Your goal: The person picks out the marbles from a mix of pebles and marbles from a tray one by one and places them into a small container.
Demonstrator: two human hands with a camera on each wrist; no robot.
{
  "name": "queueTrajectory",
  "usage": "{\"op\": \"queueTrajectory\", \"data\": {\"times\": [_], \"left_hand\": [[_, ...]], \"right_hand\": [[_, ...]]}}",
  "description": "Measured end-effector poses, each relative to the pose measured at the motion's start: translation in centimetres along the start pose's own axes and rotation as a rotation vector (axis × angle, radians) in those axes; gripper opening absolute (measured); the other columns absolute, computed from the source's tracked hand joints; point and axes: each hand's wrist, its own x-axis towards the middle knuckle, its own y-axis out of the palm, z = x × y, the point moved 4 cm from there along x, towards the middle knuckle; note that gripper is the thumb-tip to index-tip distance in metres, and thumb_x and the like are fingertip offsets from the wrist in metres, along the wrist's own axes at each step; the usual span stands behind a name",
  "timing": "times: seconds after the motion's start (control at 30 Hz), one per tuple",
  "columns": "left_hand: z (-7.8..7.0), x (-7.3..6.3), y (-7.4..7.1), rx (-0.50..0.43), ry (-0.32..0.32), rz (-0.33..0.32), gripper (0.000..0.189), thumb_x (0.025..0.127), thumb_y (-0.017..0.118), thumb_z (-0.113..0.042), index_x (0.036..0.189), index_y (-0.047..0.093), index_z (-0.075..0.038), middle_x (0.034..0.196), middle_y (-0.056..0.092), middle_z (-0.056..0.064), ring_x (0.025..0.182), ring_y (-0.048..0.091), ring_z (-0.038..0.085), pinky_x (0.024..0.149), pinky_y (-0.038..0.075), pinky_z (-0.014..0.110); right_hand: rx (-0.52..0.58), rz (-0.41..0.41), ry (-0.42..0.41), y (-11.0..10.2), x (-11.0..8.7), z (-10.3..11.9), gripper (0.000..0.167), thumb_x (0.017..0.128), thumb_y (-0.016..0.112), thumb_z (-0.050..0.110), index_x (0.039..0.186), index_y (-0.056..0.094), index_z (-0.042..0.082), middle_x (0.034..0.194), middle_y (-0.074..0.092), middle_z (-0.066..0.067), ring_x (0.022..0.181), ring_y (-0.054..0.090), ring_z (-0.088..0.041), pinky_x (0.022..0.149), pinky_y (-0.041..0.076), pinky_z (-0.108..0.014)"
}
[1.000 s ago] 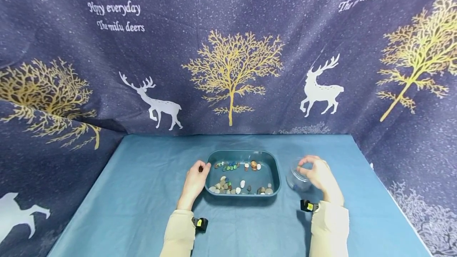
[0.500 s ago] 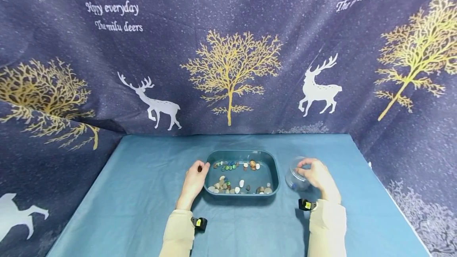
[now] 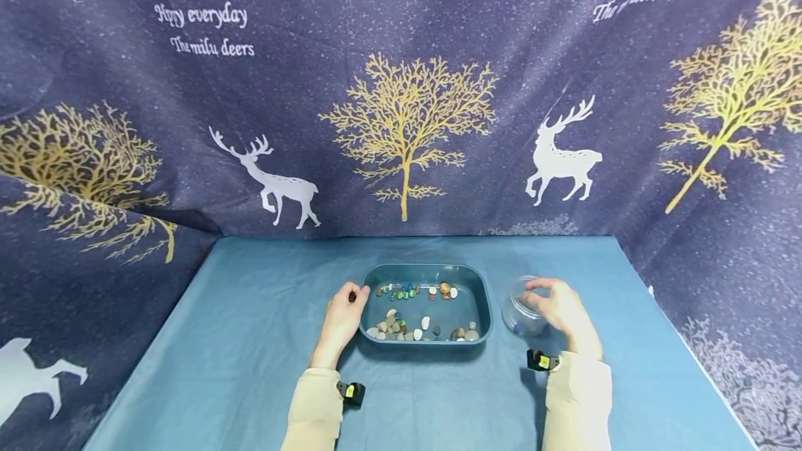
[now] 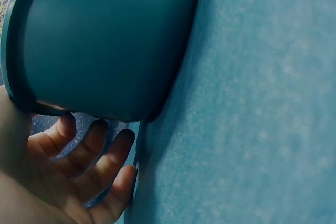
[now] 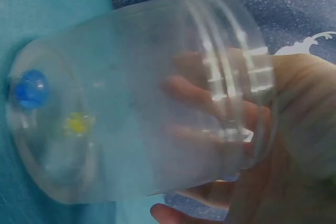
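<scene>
My left hand (image 3: 341, 315) grips the left end of a dark teal plastic tray (image 3: 426, 344), fingers curled under its rim in the left wrist view. In the tray lie several pebbles (image 3: 391, 326), glass marbles (image 3: 404, 293) and a larger brown ball-like stone (image 3: 445, 287). To its right stands a clear plastic jar (image 5: 131, 108). My right hand (image 3: 560, 308) holds the jar at its mouth; some fingers show through the clear wall and others lie outside it. A blue marble (image 5: 32, 88) and a clear-and-yellow marble (image 5: 77, 123) lie at the jar's bottom.
A blue cloth (image 3: 238, 353) covers the table under the tray and jar. A dark blue curtain (image 3: 401, 5) printed with deer and golden trees hangs at the back and sides. Each wrist carries a small black camera (image 3: 354, 394) at the cuff.
My right fingers have shifted slightly down at the jar's mouth. My left hand keeps its place on the tray, and the tray's contents look unchanged.
</scene>
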Motion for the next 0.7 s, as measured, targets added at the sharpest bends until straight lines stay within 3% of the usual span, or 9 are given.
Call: {"op": "queueTrajectory", "data": {"times": [0.23, 0.43, 0.7], "left_hand": [[0.0, 0.0, 0.0, -0.002, -0.005, 0.000, 0.028, 0.102, 0.053, -0.036, 0.085, 0.052, -0.013, 0.073, 0.047, 0.004, 0.063, 0.045, 0.022, 0.062, 0.037, 0.035], [0.0, 0.0, 0.0, 0.008, -0.012, -0.002, 0.028, 0.102, 0.053, -0.036, 0.085, 0.053, -0.014, 0.074, 0.048, 0.004, 0.064, 0.046, 0.022, 0.063, 0.037, 0.035], [0.0, 0.0, 0.0, 0.013, -0.009, -0.004, 0.029, 0.102, 0.053, -0.037, 0.085, 0.052, -0.013, 0.073, 0.048, 0.004, 0.063, 0.045, 0.021, 0.062, 0.036, 0.034]], "right_hand": [[0.026, -0.151, -0.090, -1.7, -0.8, 1.5, 0.021, 0.093, 0.066, 0.019, 0.108, 0.068, 0.004, 0.130, 0.051, -0.027, 0.124, 0.042, -0.048, 0.099, 0.031, -0.059], [0.048, -0.268, -0.180, -2.4, -1.4, 4.4, 0.016, 0.090, 0.069, 0.015, 0.102, 0.068, 0.004, 0.129, 0.053, -0.026, 0.119, 0.041, -0.050, 0.098, 0.029, -0.059], [0.033, -0.313, -0.280, -1.0, -0.8, 6.9, 0.015, 0.085, 0.072, 0.008, 0.099, 0.068, 0.003, 0.118, 0.061, -0.022, 0.111, 0.049, -0.046, 0.094, 0.033, -0.055]]}}
